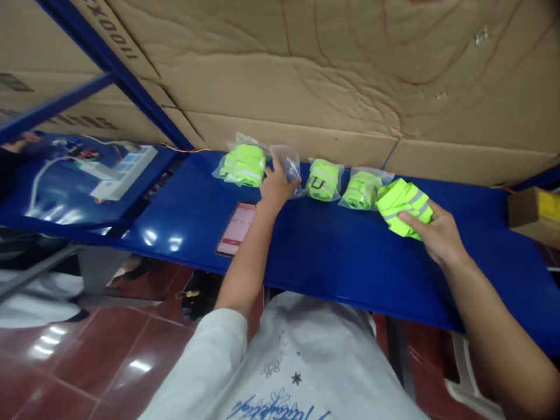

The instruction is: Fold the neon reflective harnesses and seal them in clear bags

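My right hand (437, 233) grips a folded neon-yellow reflective vest (405, 207) with grey bands, thumb on its near face. My left hand (277, 185) reaches to a clear plastic bag (287, 161) with nothing visible inside, its index finger and thumb spread at the bag's edges. Just left of that hand lies a bagged neon-yellow bundle (244, 165). Between my hands, a second bagged bundle (322, 179) and a third bagged bundle (361, 189) rest in a row on the blue table (332, 251).
A phone (236, 228) with a lit screen lies below my left wrist. Cardboard (284, 87) walls the table's back. A small cardboard box (534, 216) sits at the right edge. Leftward, past a blue frame post, is a white power strip (125, 173); another person's hand (24, 140) shows far left.
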Demonstrator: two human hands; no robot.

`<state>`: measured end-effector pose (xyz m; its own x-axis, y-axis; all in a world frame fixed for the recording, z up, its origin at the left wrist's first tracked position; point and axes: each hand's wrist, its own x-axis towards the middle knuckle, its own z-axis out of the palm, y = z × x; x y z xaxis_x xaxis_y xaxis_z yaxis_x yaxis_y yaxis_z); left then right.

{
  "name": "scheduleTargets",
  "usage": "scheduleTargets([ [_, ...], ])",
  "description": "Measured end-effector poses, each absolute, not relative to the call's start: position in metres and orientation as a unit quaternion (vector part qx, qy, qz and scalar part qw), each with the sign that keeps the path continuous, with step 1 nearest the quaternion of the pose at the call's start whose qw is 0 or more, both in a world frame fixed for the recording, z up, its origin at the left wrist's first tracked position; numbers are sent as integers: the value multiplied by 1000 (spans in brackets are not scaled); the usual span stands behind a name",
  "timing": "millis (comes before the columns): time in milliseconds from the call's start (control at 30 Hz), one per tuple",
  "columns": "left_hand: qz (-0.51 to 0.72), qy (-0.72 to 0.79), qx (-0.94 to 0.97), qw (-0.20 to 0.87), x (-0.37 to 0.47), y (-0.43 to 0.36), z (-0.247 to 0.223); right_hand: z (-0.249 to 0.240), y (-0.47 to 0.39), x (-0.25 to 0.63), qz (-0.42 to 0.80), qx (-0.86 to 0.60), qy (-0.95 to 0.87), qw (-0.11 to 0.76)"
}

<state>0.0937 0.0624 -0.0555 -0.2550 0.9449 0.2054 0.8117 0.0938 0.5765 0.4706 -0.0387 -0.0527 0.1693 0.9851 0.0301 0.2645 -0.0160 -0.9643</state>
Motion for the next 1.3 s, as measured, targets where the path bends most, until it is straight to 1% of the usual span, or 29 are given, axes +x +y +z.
scheduleTargets([
  [100,343,683,635,112,86,54,-50,-48,-38,468,456,-580,-468,487],
  [167,378,627,676,86,91,42,-39,-46,-42,469,478,-570,-443,500],
  [200,387,576,718,46,95,35,-34,-45,-44,470,488,-564,-434,505],
  [233,381,534,754,-3,100,29,-30,-44,-47,472,499,-556,-422,513],
  [300,344,470,810,-64,112,19,-28,-42,-50,477,529,-538,-403,519],
  [400,309,385,864,-100,132,9,-34,-37,-55,482,566,-515,-397,507],
  [533,298,311,893,-133,155,-2,-44,-31,-59,479,581,-522,-412,469],
  [600,276,299,904,-130,163,-7,-44,-29,-61,479,588,-534,-420,440],
  [767,187,371,909,-31,177,-24,-34,-38,-59,494,619,-537,-445,362],
  [900,223,404,887,-34,182,-44,-29,-46,-60,504,655,-487,-459,351],
  [967,270,403,874,17,180,-56,-26,-43,-61,500,664,-453,-488,342],
  [1100,364,434,783,255,166,-71,-11,-22,-63,474,629,-370,-612,304],
  [1200,367,435,704,424,150,-67,5,-7,-64,452,602,-339,-668,277],
  [1300,360,433,613,554,133,-54,8,-1,-67,435,572,-389,-674,260],
])
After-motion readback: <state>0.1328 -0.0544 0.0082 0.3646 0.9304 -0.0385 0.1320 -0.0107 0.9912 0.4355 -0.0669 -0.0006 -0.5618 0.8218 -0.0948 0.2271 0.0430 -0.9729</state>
